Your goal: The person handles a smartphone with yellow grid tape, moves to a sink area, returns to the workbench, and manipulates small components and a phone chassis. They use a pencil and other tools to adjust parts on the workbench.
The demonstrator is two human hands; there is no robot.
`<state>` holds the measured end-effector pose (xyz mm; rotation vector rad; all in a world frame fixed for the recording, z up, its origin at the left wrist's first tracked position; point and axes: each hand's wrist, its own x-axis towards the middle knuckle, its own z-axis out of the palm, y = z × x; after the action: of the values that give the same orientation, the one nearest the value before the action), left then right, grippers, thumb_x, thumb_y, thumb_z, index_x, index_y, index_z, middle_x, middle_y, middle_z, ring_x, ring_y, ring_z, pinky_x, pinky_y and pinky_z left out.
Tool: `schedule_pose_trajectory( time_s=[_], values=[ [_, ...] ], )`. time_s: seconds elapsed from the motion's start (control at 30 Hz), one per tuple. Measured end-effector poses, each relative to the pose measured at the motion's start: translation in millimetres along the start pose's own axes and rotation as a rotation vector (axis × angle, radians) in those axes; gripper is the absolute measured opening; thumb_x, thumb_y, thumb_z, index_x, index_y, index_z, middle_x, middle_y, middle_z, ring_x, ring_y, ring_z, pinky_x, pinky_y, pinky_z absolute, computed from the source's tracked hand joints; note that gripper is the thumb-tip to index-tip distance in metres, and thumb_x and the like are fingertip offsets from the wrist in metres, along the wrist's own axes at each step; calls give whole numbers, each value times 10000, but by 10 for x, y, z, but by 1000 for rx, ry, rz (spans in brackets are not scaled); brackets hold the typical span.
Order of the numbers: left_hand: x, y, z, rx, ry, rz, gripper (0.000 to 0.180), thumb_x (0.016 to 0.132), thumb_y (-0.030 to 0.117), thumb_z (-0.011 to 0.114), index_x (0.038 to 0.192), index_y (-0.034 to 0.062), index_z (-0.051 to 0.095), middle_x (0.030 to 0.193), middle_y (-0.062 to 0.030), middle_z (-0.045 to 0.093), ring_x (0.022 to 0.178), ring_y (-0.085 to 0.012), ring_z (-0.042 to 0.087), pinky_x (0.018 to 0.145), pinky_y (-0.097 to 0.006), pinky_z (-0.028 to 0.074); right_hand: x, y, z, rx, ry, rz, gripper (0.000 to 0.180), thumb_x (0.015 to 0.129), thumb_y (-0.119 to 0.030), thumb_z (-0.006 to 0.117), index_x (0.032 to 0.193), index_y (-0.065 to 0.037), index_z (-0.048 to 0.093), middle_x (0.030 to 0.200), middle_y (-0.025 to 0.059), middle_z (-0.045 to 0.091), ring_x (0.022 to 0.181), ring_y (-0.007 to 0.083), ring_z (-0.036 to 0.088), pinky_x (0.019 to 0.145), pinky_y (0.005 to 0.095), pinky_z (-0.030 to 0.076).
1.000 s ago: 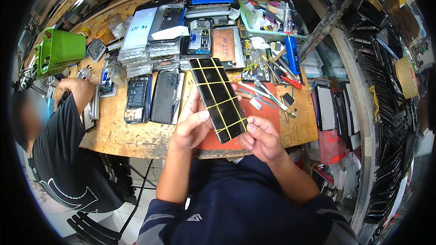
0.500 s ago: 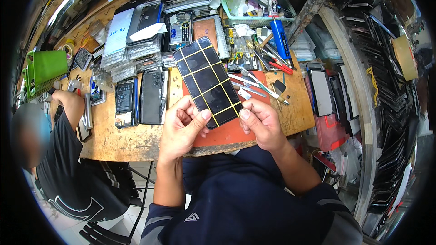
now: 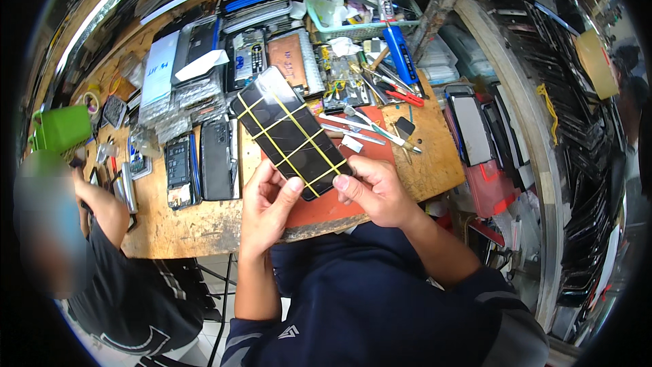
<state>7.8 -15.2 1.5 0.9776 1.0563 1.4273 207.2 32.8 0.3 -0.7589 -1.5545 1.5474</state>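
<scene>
A dark smartphone (image 3: 275,137), wrapped lengthwise and crosswise with yellow rubber bands, is tilted above the orange-red mat (image 3: 326,214). Its glossy face is toward me, and a bright reflection lies across the top end. My left hand (image 3: 268,207) pinches the lower left corner, thumb in front and fingers partly hidden behind. At the lower right corner my right hand (image 3: 377,190) grips the same phone, with the thumb tip at a rubber band.
Left of the mat lie an opened phone (image 3: 182,173) and a dark phone back (image 3: 219,156). Stacked phone parts (image 3: 183,95) stand behind. Tweezers, red-handled pliers (image 3: 405,97) and a blue screwdriver (image 3: 401,54) lie right. A co-worker (image 3: 129,292) sits at the left.
The phone tips so that its top end catches a bright reflection, and it leans further left. Both hands keep their grip. The whole view has shifted slightly.
</scene>
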Motion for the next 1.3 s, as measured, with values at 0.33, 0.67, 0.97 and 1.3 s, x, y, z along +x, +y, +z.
schedule_pose_trajectory(
  time_s=[0.33,0.67,0.97,1.3],
  values=[
    [251,165,-82,1379,-363,605,267,826,128,759,1078,70,695,1171,-99,655,1254,-324,562,1114,-481,370,-90,61,-333,-893,-268,-419,172,894,-118,698,827,-41,560,711,116,559,692,325,631,627,441,478],
    [245,29,-149,1374,-90,637,88,846,98,731,893,73,661,750,-71,621,700,-274,627,646,-385,469,865,394,-838,-837,91,-289,130,909,-134,677,920,-12,720,853,153,669,800,334,667,710,416,516],
    [114,-12,-165,1335,7,540,118,848,112,744,827,71,635,715,-83,616,652,-290,630,606,-392,485,1400,642,-214,-1307,-68,-193,102,817,-77,695,862,-2,746,897,180,701,824,373,720,714,466,578],
    [147,87,-180,1328,-56,415,77,894,119,709,874,61,661,745,-112,627,636,-323,627,585,-399,477,1256,446,-216,-1294,53,-221,68,848,-90,651,874,-37,685,872,145,652,752,355,688,680,477,545]
  ],
)
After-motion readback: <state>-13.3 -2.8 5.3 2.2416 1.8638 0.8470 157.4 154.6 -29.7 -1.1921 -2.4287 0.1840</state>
